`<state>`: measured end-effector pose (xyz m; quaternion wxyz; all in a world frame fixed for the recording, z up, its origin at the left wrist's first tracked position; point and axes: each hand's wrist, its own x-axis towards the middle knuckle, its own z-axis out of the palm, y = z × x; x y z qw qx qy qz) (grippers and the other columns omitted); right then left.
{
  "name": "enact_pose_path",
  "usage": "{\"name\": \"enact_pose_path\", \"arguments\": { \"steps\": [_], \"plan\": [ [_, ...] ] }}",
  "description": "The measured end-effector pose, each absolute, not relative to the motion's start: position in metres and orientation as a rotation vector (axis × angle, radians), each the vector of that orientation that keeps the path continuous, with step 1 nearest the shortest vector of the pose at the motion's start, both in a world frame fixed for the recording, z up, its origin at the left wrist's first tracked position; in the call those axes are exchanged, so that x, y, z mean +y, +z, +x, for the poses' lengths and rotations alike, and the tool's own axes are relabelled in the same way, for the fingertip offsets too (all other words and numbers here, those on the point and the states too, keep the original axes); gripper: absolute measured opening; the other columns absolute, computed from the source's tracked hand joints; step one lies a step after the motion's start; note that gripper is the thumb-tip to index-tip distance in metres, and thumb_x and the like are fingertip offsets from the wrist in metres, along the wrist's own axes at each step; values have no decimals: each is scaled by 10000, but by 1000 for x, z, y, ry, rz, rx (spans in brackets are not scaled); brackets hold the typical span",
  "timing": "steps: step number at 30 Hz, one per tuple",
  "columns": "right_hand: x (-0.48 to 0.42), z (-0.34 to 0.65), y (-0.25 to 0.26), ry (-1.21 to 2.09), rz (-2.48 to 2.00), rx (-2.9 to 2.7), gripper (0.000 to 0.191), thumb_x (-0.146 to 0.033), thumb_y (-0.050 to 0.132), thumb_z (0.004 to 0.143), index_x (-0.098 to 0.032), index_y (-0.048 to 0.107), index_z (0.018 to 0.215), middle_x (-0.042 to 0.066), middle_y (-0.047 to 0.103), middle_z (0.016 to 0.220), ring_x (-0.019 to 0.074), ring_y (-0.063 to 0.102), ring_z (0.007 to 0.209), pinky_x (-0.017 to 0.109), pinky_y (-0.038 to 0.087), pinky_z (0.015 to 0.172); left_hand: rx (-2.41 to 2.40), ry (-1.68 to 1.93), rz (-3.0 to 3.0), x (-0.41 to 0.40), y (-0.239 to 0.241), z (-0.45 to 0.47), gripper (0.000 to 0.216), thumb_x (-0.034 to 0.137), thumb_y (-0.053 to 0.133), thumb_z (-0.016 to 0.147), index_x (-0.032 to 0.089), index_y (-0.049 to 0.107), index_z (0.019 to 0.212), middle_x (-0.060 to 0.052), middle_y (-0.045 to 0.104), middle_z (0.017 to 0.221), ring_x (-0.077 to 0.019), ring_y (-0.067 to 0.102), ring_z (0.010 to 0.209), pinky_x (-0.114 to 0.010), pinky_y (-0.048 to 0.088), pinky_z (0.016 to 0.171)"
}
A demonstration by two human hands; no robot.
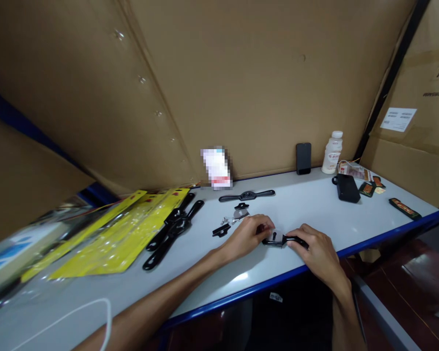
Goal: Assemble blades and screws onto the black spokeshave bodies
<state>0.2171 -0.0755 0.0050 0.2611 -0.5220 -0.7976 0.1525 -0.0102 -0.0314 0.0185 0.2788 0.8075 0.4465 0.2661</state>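
Near the table's front edge, a black spokeshave [274,244] is between my two hands. My right hand [312,244] grips its right handle, thumb and fingers closed around it. A flat grey blade [278,236] with a dark slot stands against the spokeshave's middle. My left hand [250,233] pinches at the blade's left edge; the fingers partly hide that side and the left handle. Just beyond my left hand lie a black clamp plate [221,230], another clamp plate [241,206], a loose blade [240,213] and small screws [225,221].
Another spokeshave body [247,196] lies farther back. At left are more black spokeshaves [173,234] and yellow plastic-wrapped cards [120,239]. A lit screen [217,168], a phone [303,158] and a bottle [332,153] stand by the cardboard wall. A black case [347,188] lies right.
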Motion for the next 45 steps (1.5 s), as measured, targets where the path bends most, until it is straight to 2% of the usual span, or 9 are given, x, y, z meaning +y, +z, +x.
{"name": "enact_pose_path", "arguments": {
  "steps": [13, 16, 22, 30, 37, 45],
  "plan": [
    [-77, 217, 6, 431, -1426, -2118, 190, -317, 592, 946, -303, 737, 1067, 1, 689, 989, 179, 672, 880, 296, 471, 808, 1257, 677, 2182, -34, 19, -8, 123, 151, 558, 877, 166, 680, 871, -15, 646, 752, -162, 572, 717, -283, 430, 693],
    [-76, 217, 5, 417, -1428, -2106, 182, -314, 604, 936, -309, 745, 1051, 1, 673, 983, 172, 661, 855, 298, 475, 788, 1237, 698, 2210, -34, 18, -7, 144, 139, 550, 884, 169, 690, 889, -28, 653, 792, -173, 580, 757, -299, 437, 720],
    [-76, 215, 5, 330, -1431, -2111, 151, -307, 631, 915, -301, 754, 1003, 21, 659, 968, 207, 623, 965, 324, 486, 821, 1177, 705, 2271, -35, 14, -6, 225, 150, 498, 935, 197, 715, 971, -65, 672, 927, -208, 597, 892, -336, 454, 796],
    [-80, 217, 3, 273, -1271, -2199, 400, -185, 567, 940, -385, 678, 1268, 33, 635, 958, 193, 591, 921, 344, 508, 856, 1177, 713, 2273, -36, 14, -5, 210, 153, 499, 939, 192, 704, 957, -61, 669, 901, -212, 585, 894, -347, 456, 815],
    [-81, 212, 2, 328, -1247, -2238, 420, -127, 523, 958, -408, 710, 1208, 46, 611, 1009, 206, 566, 967, 356, 515, 856, 1207, 713, 2269, -38, 14, -5, 226, 147, 482, 946, 188, 704, 962, -63, 665, 893, -214, 590, 887, -344, 461, 810],
    [-78, 212, -5, 364, -1229, -2223, 430, -139, 507, 969, -416, 686, 1244, 47, 583, 1015, 212, 552, 986, 377, 526, 879, 1240, 716, 2287, -36, 10, -1, 234, 139, 482, 957, 205, 704, 991, -58, 666, 900, -223, 605, 909, -342, 468, 809]
  ]
}}
